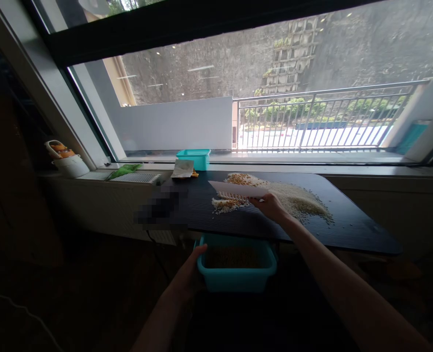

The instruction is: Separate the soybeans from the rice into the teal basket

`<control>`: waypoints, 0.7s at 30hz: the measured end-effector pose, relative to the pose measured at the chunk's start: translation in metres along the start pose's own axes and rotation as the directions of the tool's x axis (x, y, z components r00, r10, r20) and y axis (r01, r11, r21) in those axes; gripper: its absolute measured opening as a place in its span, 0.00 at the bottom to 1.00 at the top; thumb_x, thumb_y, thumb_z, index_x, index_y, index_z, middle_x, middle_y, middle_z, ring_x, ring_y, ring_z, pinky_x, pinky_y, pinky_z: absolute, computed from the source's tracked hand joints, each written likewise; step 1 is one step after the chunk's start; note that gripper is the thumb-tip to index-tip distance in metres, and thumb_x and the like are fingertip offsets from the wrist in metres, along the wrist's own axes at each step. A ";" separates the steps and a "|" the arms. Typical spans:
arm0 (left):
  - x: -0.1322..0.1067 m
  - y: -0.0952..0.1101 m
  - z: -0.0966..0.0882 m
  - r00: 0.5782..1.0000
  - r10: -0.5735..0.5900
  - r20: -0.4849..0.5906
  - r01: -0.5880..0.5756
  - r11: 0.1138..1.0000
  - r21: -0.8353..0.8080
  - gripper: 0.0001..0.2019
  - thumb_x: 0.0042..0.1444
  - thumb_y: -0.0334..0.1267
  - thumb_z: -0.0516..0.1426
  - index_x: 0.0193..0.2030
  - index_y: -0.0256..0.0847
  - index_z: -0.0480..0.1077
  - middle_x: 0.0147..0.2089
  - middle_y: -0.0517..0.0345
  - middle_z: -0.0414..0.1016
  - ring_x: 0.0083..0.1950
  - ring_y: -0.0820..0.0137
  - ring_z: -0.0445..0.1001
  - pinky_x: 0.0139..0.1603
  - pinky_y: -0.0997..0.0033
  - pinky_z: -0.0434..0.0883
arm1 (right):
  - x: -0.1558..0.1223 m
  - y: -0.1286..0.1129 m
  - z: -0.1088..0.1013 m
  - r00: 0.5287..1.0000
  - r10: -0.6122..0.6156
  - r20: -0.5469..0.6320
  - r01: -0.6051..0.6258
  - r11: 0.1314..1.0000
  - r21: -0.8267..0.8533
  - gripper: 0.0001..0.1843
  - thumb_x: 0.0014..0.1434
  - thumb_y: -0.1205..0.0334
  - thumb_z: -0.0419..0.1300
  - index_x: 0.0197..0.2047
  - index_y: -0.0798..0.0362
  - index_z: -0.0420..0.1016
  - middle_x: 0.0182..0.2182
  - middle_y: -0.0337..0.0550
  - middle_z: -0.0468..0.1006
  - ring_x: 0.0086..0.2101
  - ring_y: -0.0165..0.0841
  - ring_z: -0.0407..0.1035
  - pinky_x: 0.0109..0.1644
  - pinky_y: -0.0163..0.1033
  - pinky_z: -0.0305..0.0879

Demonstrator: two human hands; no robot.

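On the worktop point(348, 220), right hand point(271, 205): grip clenched on a white toothed scraper point(238, 190), its teeth resting in the grain pile point(297, 198).
Left hand point(190, 271): grip clasped the teal tub point(236, 276), just below the worktop's near edge.

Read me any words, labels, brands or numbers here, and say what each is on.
None readable. The white toothed plastic scraper in the right hand and the teal plastic tub held by the left hand show no print; the small pale packet on the black table is too small to read.
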State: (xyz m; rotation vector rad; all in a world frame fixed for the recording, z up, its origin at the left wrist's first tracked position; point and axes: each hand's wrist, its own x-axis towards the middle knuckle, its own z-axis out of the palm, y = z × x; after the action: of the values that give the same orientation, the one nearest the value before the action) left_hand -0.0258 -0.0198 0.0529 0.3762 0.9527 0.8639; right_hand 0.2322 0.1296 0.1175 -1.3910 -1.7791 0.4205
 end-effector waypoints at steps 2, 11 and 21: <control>0.000 0.001 0.000 1.000 -0.005 0.003 0.005 1.000 -0.008 0.31 0.52 0.54 0.57 0.61 0.42 0.62 0.56 0.46 0.71 0.58 0.55 0.68 0.46 0.62 0.69 | 0.006 0.002 0.005 1.000 -0.009 0.018 0.009 1.000 -0.003 0.21 0.46 0.46 0.59 0.20 0.57 0.77 0.15 0.36 0.68 0.23 0.34 0.67 0.25 0.34 0.58; 0.002 0.002 0.002 1.000 -0.008 0.015 0.008 1.000 -0.016 0.32 0.53 0.53 0.57 0.62 0.40 0.61 0.56 0.46 0.70 0.56 0.56 0.69 0.46 0.64 0.70 | 0.017 0.011 0.012 0.997 0.012 0.078 -0.014 1.000 0.025 0.18 0.44 0.49 0.62 0.21 0.58 0.77 0.14 0.36 0.68 0.23 0.31 0.65 0.26 0.33 0.60; 0.004 0.001 0.000 1.000 -0.013 0.028 0.013 1.000 0.000 0.32 0.52 0.54 0.57 0.61 0.42 0.62 0.59 0.47 0.68 0.59 0.55 0.67 0.47 0.63 0.69 | 0.013 0.027 0.009 0.990 -0.036 0.135 0.022 0.994 0.106 0.15 0.43 0.51 0.64 0.26 0.56 0.80 0.18 0.39 0.75 0.26 0.35 0.70 0.29 0.36 0.66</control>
State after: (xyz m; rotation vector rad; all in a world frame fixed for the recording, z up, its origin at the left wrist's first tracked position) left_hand -0.0250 -0.0165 0.0514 0.3809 0.9283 0.8447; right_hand 0.2418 0.1530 0.0984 -1.2881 -1.8573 0.5979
